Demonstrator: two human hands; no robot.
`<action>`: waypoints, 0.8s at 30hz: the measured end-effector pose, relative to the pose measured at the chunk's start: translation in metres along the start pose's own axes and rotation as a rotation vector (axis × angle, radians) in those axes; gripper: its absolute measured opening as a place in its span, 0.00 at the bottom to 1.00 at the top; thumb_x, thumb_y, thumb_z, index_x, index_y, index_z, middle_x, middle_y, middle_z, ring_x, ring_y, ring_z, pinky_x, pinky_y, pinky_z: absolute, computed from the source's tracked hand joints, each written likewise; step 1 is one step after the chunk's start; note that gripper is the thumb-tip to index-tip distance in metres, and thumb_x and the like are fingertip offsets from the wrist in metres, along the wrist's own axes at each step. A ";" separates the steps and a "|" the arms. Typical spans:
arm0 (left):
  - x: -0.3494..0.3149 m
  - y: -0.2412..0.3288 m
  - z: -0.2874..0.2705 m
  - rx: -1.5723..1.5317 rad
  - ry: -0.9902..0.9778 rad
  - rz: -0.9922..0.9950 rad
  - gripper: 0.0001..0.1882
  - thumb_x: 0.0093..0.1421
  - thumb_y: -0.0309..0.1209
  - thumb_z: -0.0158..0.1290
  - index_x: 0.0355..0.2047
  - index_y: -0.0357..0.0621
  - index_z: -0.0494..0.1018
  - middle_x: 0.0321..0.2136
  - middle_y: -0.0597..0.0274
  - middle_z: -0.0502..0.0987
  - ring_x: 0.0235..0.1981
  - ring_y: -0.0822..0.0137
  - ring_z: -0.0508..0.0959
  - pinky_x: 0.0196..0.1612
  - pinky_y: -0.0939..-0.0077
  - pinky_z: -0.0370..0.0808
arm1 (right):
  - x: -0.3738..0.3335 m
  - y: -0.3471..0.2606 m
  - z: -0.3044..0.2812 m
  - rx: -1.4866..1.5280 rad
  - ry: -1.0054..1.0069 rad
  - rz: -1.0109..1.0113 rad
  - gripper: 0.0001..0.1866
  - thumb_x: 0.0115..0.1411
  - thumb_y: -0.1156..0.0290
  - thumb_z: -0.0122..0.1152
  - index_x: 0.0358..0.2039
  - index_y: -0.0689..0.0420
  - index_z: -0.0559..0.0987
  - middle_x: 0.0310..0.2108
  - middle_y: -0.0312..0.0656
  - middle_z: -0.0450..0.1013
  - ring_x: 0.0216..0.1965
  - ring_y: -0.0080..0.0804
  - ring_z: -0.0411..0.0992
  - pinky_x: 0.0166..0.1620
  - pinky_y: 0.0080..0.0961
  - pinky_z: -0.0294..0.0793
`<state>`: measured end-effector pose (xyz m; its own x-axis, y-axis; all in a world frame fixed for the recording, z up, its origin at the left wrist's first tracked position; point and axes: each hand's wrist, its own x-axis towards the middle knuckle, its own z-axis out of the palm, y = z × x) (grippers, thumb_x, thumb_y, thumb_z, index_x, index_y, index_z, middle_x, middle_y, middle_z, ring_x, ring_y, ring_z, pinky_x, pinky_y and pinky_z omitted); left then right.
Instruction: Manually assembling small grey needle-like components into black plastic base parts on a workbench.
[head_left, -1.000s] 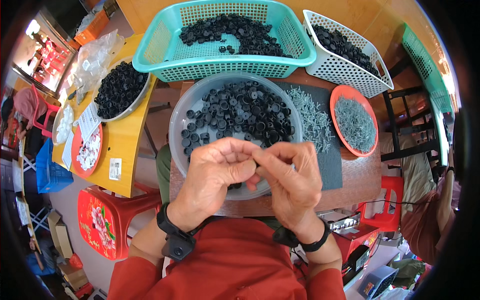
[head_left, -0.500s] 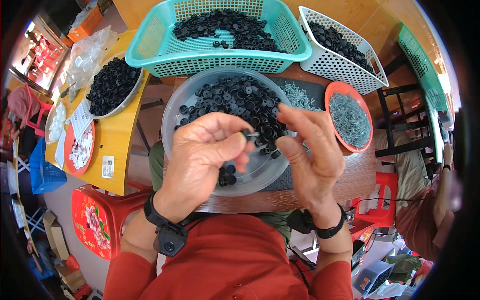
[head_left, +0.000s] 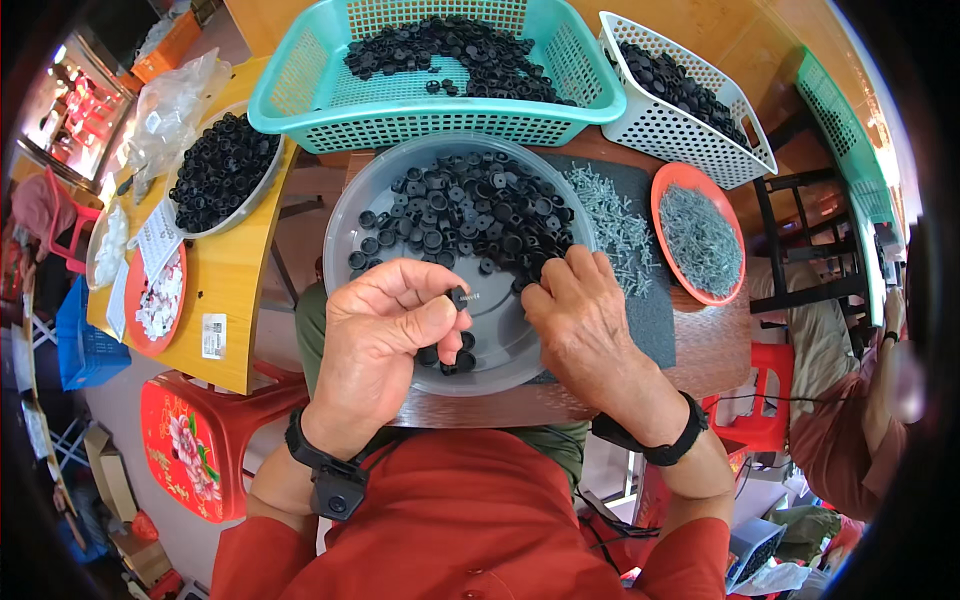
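Observation:
My left hand (head_left: 380, 325) is closed, pinching a small round black plastic cap (head_left: 456, 299) between thumb and fingers. A thin metal screw (head_left: 470, 296) sticks out of that cap to the right. Below both hands stands a clear round plastic bowl (head_left: 343, 205), holding a pile of loose black caps (head_left: 480, 210). My right hand (head_left: 585, 320) is at the bowl's right side, its fingers curled together at the pile's edge. Whatever its fingertips grip is hidden. Several more caps (head_left: 463, 360) lie apart in the bowl near my left hand.
Loose screws (head_left: 612, 225) lie on a dark mat (head_left: 653, 335) right of the bowl, beside a red plate of screws (head_left: 700, 245). A green basket (head_left: 440, 125) and a white basket (head_left: 690, 135) of black parts stand behind. On the left is a yellow table (head_left: 235, 345).
My right hand has moved from beside the left hand down to the caps at the bowl's right, and its fingers have closed. My left hand has shifted slightly left and down, still holding the cap.

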<state>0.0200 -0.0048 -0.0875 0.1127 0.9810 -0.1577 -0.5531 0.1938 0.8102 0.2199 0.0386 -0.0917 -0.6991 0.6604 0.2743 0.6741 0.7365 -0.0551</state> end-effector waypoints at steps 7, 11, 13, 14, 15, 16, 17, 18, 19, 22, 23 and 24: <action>-0.004 -0.012 0.009 0.030 0.045 0.061 0.13 0.53 0.27 0.58 0.36 0.34 0.70 0.32 0.53 0.77 0.29 0.69 0.76 0.35 0.76 0.74 | -0.001 -0.020 -0.014 0.439 0.339 0.203 0.10 0.40 0.80 0.64 0.24 0.61 0.72 0.23 0.42 0.67 0.25 0.39 0.64 0.28 0.31 0.63; -0.004 -0.018 0.012 0.020 0.003 0.121 0.13 0.53 0.28 0.58 0.36 0.34 0.71 0.34 0.54 0.77 0.32 0.69 0.75 0.37 0.75 0.74 | -0.001 -0.036 -0.015 0.571 0.424 0.302 0.13 0.40 0.81 0.66 0.27 0.61 0.72 0.23 0.42 0.69 0.23 0.38 0.66 0.26 0.29 0.65; -0.005 -0.019 0.012 0.008 0.006 0.131 0.13 0.52 0.28 0.59 0.36 0.34 0.71 0.34 0.54 0.77 0.31 0.69 0.75 0.38 0.74 0.74 | -0.001 -0.039 -0.012 0.606 0.461 0.323 0.13 0.40 0.80 0.67 0.27 0.61 0.72 0.23 0.41 0.69 0.23 0.37 0.66 0.26 0.28 0.65; -0.005 -0.020 0.011 -0.008 0.013 0.140 0.14 0.52 0.28 0.59 0.36 0.34 0.71 0.34 0.54 0.76 0.31 0.69 0.75 0.38 0.74 0.73 | -0.001 -0.041 -0.011 0.636 0.465 0.330 0.14 0.39 0.80 0.68 0.27 0.60 0.73 0.23 0.41 0.70 0.23 0.36 0.66 0.26 0.28 0.65; -0.006 -0.020 0.011 -0.005 0.012 0.139 0.14 0.52 0.28 0.59 0.36 0.34 0.71 0.34 0.54 0.76 0.31 0.69 0.75 0.38 0.74 0.73 | -0.001 -0.042 -0.010 0.665 0.468 0.337 0.15 0.38 0.80 0.68 0.27 0.60 0.73 0.24 0.40 0.70 0.23 0.34 0.66 0.26 0.27 0.65; -0.006 -0.019 0.011 -0.007 0.017 0.139 0.14 0.52 0.28 0.59 0.36 0.34 0.71 0.33 0.54 0.76 0.31 0.69 0.75 0.38 0.74 0.73 | -0.001 -0.043 -0.009 0.666 0.472 0.337 0.15 0.38 0.80 0.68 0.27 0.60 0.73 0.24 0.40 0.70 0.23 0.34 0.66 0.26 0.27 0.65; -0.007 -0.019 0.011 -0.009 0.021 0.138 0.14 0.52 0.27 0.59 0.36 0.34 0.71 0.33 0.55 0.76 0.31 0.69 0.75 0.38 0.74 0.73 | -0.001 -0.045 -0.008 0.698 0.513 0.351 0.15 0.38 0.80 0.69 0.27 0.59 0.73 0.24 0.40 0.70 0.23 0.34 0.65 0.26 0.26 0.65; -0.007 -0.019 0.010 -0.006 0.020 0.138 0.14 0.52 0.27 0.59 0.36 0.34 0.71 0.33 0.55 0.76 0.31 0.69 0.75 0.38 0.74 0.73 | -0.001 -0.046 -0.007 0.730 0.553 0.365 0.15 0.38 0.79 0.70 0.27 0.59 0.73 0.25 0.39 0.70 0.22 0.33 0.65 0.26 0.25 0.65; -0.008 -0.019 0.009 -0.022 0.010 0.121 0.12 0.53 0.25 0.58 0.36 0.35 0.71 0.33 0.57 0.77 0.32 0.71 0.75 0.38 0.78 0.72 | -0.001 -0.047 -0.008 0.733 0.554 0.362 0.15 0.38 0.79 0.70 0.27 0.59 0.73 0.25 0.39 0.70 0.22 0.33 0.65 0.26 0.25 0.65; -0.009 -0.019 0.012 -0.045 0.007 0.109 0.10 0.53 0.23 0.57 0.37 0.35 0.71 0.33 0.60 0.77 0.32 0.74 0.75 0.38 0.82 0.71 | 0.000 -0.049 -0.011 0.718 0.553 0.431 0.15 0.39 0.79 0.69 0.29 0.59 0.74 0.26 0.39 0.71 0.24 0.32 0.66 0.27 0.25 0.65; -0.010 -0.019 0.013 -0.055 0.013 0.113 0.10 0.54 0.23 0.57 0.37 0.35 0.71 0.32 0.60 0.77 0.32 0.74 0.75 0.38 0.82 0.71 | 0.001 -0.049 -0.009 0.735 0.540 0.393 0.15 0.39 0.80 0.69 0.29 0.60 0.75 0.26 0.39 0.71 0.25 0.32 0.66 0.27 0.25 0.66; -0.010 -0.019 0.013 -0.056 0.014 0.112 0.10 0.54 0.23 0.57 0.37 0.35 0.71 0.32 0.60 0.77 0.32 0.74 0.75 0.38 0.82 0.71 | 0.001 -0.050 -0.008 0.752 0.526 0.354 0.15 0.39 0.80 0.68 0.30 0.60 0.75 0.27 0.39 0.71 0.26 0.32 0.67 0.27 0.25 0.66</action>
<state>0.0407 -0.0184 -0.0941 0.0360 0.9964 -0.0762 -0.6071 0.0824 0.7903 0.1877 0.0016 -0.0810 -0.1675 0.8457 0.5066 0.3689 0.5303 -0.7633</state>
